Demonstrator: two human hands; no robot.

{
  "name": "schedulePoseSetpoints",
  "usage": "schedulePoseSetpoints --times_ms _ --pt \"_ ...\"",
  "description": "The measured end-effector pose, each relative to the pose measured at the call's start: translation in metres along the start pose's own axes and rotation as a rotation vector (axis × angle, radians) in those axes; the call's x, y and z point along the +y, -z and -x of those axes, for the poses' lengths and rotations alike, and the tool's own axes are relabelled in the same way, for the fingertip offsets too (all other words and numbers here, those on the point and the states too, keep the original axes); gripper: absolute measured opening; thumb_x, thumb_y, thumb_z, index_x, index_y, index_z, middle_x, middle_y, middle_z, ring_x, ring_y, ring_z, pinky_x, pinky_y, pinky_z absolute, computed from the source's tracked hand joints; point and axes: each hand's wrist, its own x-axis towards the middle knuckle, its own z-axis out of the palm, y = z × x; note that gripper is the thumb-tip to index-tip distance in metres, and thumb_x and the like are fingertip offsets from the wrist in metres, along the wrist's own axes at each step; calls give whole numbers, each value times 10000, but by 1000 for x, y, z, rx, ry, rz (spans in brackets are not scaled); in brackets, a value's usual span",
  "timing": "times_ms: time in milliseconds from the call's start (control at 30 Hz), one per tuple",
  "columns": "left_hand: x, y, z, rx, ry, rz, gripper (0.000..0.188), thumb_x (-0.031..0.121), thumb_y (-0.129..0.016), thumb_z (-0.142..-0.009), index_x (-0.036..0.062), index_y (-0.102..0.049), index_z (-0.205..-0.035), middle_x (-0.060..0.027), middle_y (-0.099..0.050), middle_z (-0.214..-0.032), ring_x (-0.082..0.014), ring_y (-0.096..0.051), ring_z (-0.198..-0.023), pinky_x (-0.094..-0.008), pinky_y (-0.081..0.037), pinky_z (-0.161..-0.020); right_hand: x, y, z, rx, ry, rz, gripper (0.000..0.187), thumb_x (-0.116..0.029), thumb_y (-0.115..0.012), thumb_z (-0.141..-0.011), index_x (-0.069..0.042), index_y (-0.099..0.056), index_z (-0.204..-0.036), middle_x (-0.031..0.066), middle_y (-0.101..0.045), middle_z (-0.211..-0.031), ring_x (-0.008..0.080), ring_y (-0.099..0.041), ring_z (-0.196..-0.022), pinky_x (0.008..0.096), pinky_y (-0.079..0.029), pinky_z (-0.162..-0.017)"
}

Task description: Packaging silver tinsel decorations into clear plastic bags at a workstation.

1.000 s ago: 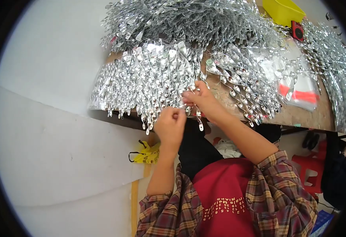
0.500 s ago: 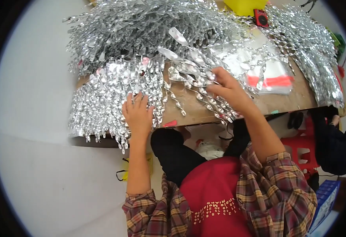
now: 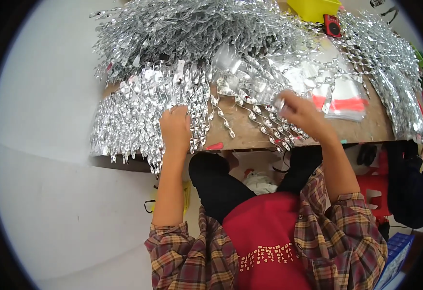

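Silver twisted foil strips [image 3: 139, 116] lie in a dense layer over the table's left front edge, their ends dangling. On that layer rests my left hand [image 3: 175, 128], fingers curled down around strips there; the fingertips are partly hidden. My right hand [image 3: 304, 116] is closed in a pinch on the silver foil strips at the right, above the table's front. A looser bunch of foil strips [image 3: 257, 104] spreads beside it, its upper ends smeared by motion and its lower ends trailing toward the table edge.
Behind lies a large heap of silver foil strips [image 3: 182, 34]; another heap [image 3: 390, 63] hangs over the right side. Clear plastic bags with a red band [image 3: 347, 104] lie on the brown table [image 3: 240, 137]. A yellow bin [image 3: 313, 8] and red device [image 3: 332, 25] stand at the back.
My left hand's fingers, spread before, have curled into the strips. The right hand has shifted slightly right and down, and the bunch's upper ends are now blurred. The whole view has shifted a little.
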Motion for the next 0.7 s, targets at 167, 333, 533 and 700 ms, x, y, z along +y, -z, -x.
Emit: schedulePoseSetpoints --times_ms 167,333,533,700 --pt "-19 -14 -10 184 -25 -159 234 130 -610 -779 102 -646 -1009 -84 -636 -1065 -331 -541 -937 -446 -411 -840 -1 12 5 318 -115 -155 270 -45 -600 -813 -40 -511 -1068 -8 -439 -745 85 -447 -697 249 -395 -628" --pt "-29 -9 -18 179 20 -264 235 200 -609 -826 180 -651 -1056 -48 -533 -1283 -380 -356 -1253 -552 -250 -1015 36 5 1 378 -49 210 405 -107 -647 -797 -61 -512 -1177 82 -563 -845 158 -511 -714 298 -436 -648" --pt "-18 -11 -19 184 -4 -282 281 211 -616 -828 171 -635 -1106 -65 -518 -1293 -375 -303 -1302 -543 -201 -1048 39 -53 -12 422 207 679 448 -53 -700 -660 -93 -556 -1082 110 -568 -940 312 -555 -912 413 -450 -788" --pt "66 -15 18 169 -49 297 373 148 -632 -789 70 -596 -1151 -165 -488 -1278 -377 -420 -1204 -461 -306 -1019 26 -38 -2 385 203 620 455 -107 -726 -690 -79 -568 -1115 122 -582 -969 304 -555 -931 386 -448 -822"
